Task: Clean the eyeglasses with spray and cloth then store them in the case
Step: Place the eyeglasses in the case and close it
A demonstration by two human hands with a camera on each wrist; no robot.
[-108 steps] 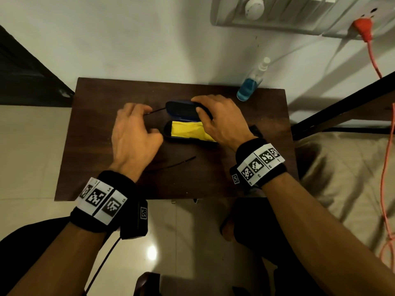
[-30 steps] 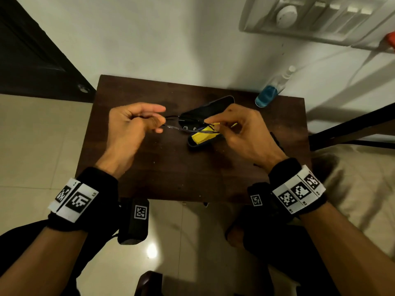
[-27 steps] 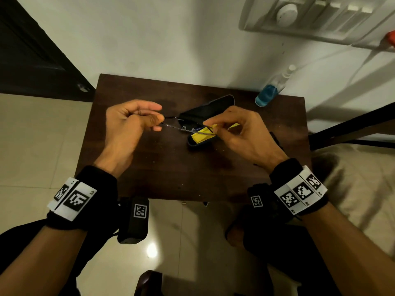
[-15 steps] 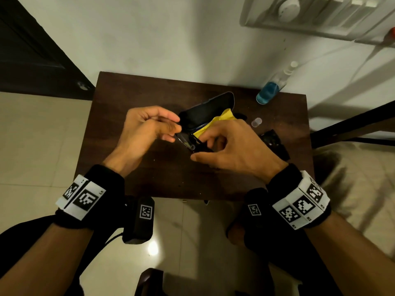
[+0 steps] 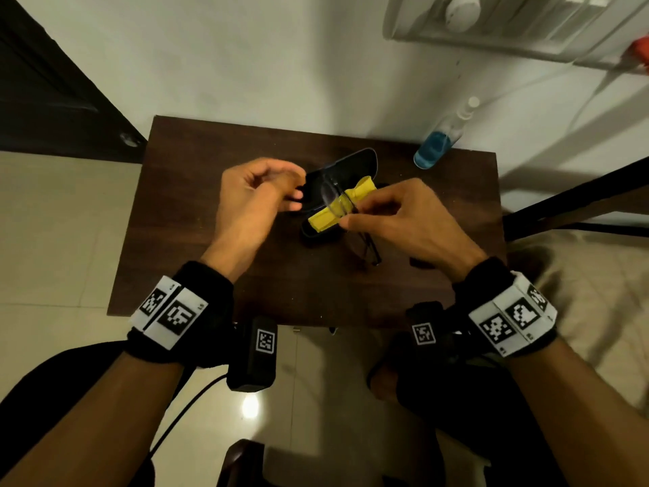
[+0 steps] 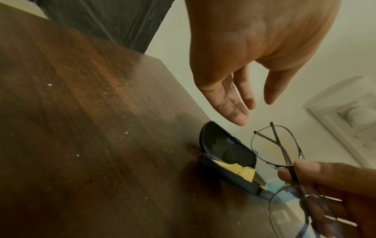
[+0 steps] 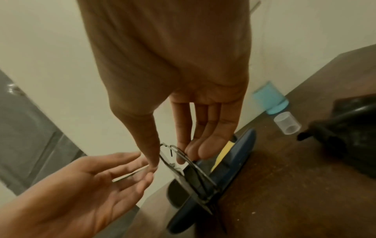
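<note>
The left hand [image 5: 251,202] hovered over the dark worktop [image 5: 182,219] with fingers loosely spread and nothing in them, just left of the open case [image 5: 339,170]. A yellow cloth [image 5: 328,214] lay in the case's lower half. Above it, the eyeglasses [image 6: 274,146], temples folded, were pinched at the bridge between the thumb and fingers of the right hand [image 5: 407,219]. At the far right corner stood the spray bottle [image 5: 439,145] of blue liquid, its clear cap [image 7: 286,123] lying on the worktop nearby, beside a black object [image 7: 350,138]
</note>
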